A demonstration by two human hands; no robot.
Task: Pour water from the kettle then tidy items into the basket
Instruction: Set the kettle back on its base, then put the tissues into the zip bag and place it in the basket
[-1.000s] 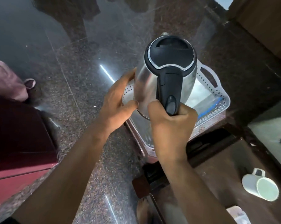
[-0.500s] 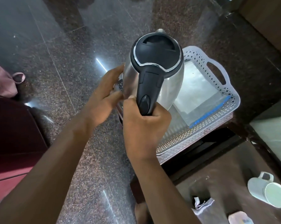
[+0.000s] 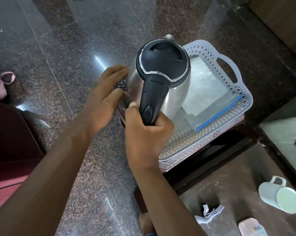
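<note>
Head view: right hand [image 3: 146, 133] around kettle [image 3: 162, 79] handle, above basket [image 3: 229, 116].

Kettle [image 3: 161, 79]: steel body, black lid closed, black handle, held upright over basket's left end | Basket [image 3: 229, 103]: white perforated plastic, side handle, clear blue-edged bag [image 3: 210, 99] laid flat inside

Head view: single wide-angle camera, worn at head height, aimed forward and steeply down.

The kettle [image 3: 161, 79] and both hands are framed close, near centre; the basket [image 3: 229, 106] and granite floor [image 3: 58, 48] are seen from above. Edges are bent by the lens. No second view is provided.
</note>
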